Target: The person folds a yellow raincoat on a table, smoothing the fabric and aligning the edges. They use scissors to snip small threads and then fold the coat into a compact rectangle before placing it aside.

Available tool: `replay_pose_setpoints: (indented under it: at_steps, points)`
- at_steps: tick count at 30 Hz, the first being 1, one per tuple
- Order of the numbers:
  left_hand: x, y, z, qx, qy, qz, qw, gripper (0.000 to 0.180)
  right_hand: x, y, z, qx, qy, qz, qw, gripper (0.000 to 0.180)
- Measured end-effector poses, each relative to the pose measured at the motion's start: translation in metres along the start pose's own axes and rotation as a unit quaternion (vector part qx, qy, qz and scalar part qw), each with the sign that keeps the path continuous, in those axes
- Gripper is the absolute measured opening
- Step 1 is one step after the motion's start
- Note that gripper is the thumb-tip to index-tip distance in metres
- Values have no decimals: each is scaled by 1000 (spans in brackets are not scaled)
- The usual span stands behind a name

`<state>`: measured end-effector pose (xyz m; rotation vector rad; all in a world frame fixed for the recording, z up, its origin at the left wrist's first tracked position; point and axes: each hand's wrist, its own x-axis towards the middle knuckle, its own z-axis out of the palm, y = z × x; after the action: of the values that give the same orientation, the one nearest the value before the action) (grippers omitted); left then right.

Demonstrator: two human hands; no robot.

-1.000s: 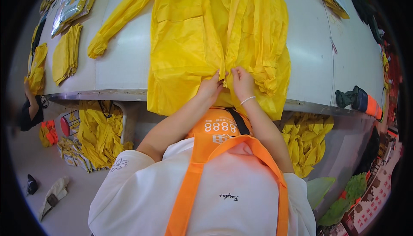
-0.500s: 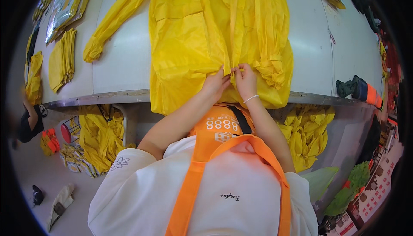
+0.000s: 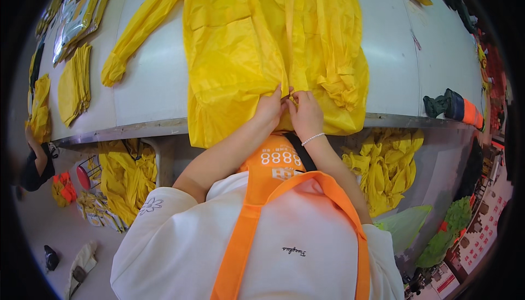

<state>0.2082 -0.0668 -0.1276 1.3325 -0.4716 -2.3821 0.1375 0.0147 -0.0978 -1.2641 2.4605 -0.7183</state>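
A yellow raincoat [image 3: 224,54] lies spread over the table, its front opening running down the middle and its lower hem hanging past the near edge. My left hand [image 3: 270,109] pinches the left front edge close to the hem. Just beside it, my right hand [image 3: 307,115] has its fingers closed on the right front edge. Both sets of fingertips meet at the opening; any zip or snap between them is too small to make out. One sleeve [image 3: 143,27] stretches out to the left, while the other cuff [image 3: 342,89] lies bunched on the coat's right side.
Folded yellow garments [image 3: 75,84] and clear-wrapped packages [image 3: 82,13] lie on the table's left. A dark and orange roll [image 3: 462,111] sits at the right edge. Yellow garments [image 3: 128,177] are heaped below the table on both sides. Another person's arm [image 3: 37,155] shows at far left.
My right hand has moved slightly left and down, closer to my left hand at the opening. The whole view has shifted a little.
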Motion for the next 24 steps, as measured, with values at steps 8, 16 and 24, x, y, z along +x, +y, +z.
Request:
replay_pose_setpoints:
  at_steps: [8,16,24]
  points:
    - [2,-7,-6,-45,12,-11,999,25,3,24,6,490,-137,347,788,20]
    - [-1,-8,-25,-46,0,10,999,25,-10,37,8,604,-152,443,645,18]
    - [1,-13,-49,-45,-39,-36,998,14,-6,20,1,652,-153,412,618,15]
